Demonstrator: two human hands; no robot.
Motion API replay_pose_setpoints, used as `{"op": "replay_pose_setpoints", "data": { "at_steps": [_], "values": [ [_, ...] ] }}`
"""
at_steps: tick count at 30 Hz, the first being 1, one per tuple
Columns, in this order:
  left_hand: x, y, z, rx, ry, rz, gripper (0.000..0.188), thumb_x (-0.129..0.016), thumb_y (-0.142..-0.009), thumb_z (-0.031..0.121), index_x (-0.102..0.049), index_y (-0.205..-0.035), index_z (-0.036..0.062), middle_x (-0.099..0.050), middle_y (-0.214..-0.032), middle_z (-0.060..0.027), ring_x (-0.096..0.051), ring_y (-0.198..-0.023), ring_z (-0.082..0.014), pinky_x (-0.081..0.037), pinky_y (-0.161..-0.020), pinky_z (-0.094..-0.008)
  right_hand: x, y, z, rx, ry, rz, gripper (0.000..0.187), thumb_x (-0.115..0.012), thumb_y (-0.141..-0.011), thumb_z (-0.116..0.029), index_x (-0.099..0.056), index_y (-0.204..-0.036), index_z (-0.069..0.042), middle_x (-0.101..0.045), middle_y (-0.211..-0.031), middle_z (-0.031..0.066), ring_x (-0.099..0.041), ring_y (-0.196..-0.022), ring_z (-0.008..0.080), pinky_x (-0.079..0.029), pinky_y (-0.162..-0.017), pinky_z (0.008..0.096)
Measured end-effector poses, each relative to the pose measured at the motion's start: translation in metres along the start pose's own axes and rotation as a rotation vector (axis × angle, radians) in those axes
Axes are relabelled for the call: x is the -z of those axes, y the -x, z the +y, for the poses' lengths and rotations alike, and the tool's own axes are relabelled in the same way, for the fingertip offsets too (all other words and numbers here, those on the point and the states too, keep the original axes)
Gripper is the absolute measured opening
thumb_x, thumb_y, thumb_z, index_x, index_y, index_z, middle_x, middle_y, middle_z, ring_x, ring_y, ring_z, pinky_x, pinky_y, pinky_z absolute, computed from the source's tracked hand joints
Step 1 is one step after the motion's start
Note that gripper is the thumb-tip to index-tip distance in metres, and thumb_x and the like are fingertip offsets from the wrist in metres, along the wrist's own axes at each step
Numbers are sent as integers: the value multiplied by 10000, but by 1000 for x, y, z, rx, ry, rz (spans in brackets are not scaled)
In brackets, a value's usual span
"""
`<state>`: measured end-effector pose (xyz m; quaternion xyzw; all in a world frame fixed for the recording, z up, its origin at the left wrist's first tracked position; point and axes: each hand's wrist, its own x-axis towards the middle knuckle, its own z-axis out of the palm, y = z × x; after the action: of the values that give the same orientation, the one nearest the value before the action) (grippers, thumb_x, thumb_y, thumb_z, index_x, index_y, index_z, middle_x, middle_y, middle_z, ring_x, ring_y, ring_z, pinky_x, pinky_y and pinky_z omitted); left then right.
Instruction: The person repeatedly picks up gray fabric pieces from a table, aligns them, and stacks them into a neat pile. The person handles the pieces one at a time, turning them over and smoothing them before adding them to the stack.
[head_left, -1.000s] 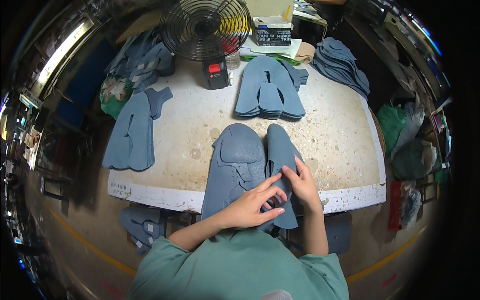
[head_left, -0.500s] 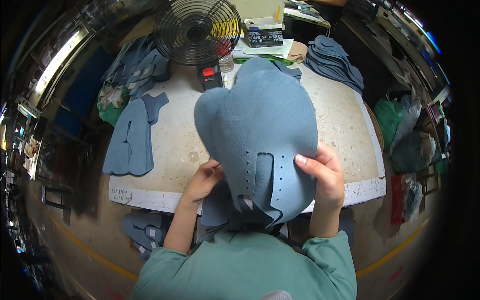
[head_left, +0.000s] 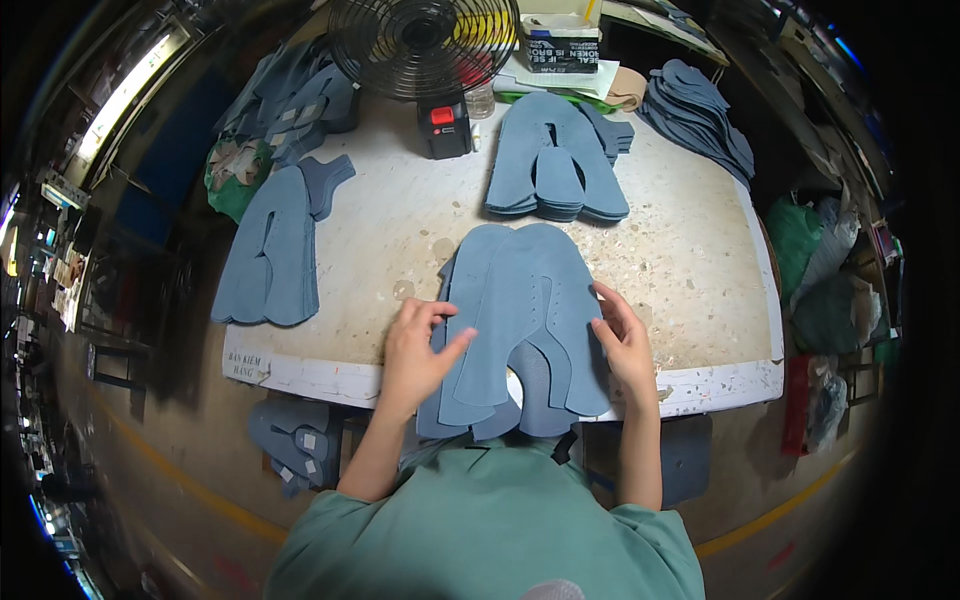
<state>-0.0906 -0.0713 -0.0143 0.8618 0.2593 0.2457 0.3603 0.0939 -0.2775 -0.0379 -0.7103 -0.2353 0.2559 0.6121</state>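
Observation:
Blue-grey, suede-like shoe upper pieces (head_left: 503, 300) lie overlapping at the table's front edge, partly fanned out. Two rows of small punched holes flank a slot in the top one. Over their left side is my left hand (head_left: 415, 350), thumb and fingers spread, gripping nothing. At the right edge of the top piece my right hand (head_left: 628, 350) has its fingers apart, the thumb touching or very close to the edge. Just beyond the pieces stands a neat stack of similar uppers (head_left: 557, 185).
More cut uppers are stacked at the left (head_left: 265, 255) and back right (head_left: 695, 115). A black fan (head_left: 425, 45) stands at the back beside a box (head_left: 562, 50) and a small bottle (head_left: 480, 100). Light-coloured and worn, the tabletop (head_left: 390, 230) carries them. Bags (head_left: 800, 240) sit off its right side.
The upper I held raised between both hands now lies on the pieces at the front edge. Both hands have let go and opened. The view has shifted, uncovering the stack behind.

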Motion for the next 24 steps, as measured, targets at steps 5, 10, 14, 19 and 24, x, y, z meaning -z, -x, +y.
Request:
{"op": "replay_pose_setpoints", "data": {
  "at_steps": [5,10,14,19,24],
  "values": [
    [-16,3,15,-123,-119,-113,317,-803,-664,162,-592,-865,36,-525,-744,-34,-531,-662,-145,-438,-578,-284,-9,4,-23,340,668,79,493,-508,-768,93,-555,-1237,-51,-563,-1177,122,-611,-880,205,-473,-760,272],
    [-8,7,29,51,248,-130,198,-716,-790,108,-532,-786,33,-480,-600,3,-419,-498,-50,-360,-467,-208,-9,15,-77,417,564,90,501,-472,-749,117,-572,-1214,-40,-536,-1241,151,-624,-944,289,-476,-811,287],
    [4,16,30,115,526,-50,179,-657,-859,95,-500,-813,23,-433,-579,30,-354,-502,7,-291,-444,-166,-8,12,-88,437,320,106,475,-493,-771,100,-587,-1213,-45,-553,-1209,110,-589,-988,193,-464,-814,253],
    [9,26,12,225,453,-217,258,-677,-833,85,-517,-1017,-2,-494,-574,15,-455,-500,-23,-357,-468,-179,-26,-7,-40,138,29,-25,459,-535,-790,81,-586,-1221,-67,-559,-1055,50,-525,-874,113,-444,-771,224],
    [3,35,3,253,327,-226,506,-702,-796,34,-434,-1224,-13,-521,-630,-4,-506,-564,-23,-388,-514,-166,-24,-8,-11,39,206,-55,488,-558,-771,94,-585,-1227,-78,-543,-1075,37,-500,-899,108,-403,-811,212]
  ]
}}
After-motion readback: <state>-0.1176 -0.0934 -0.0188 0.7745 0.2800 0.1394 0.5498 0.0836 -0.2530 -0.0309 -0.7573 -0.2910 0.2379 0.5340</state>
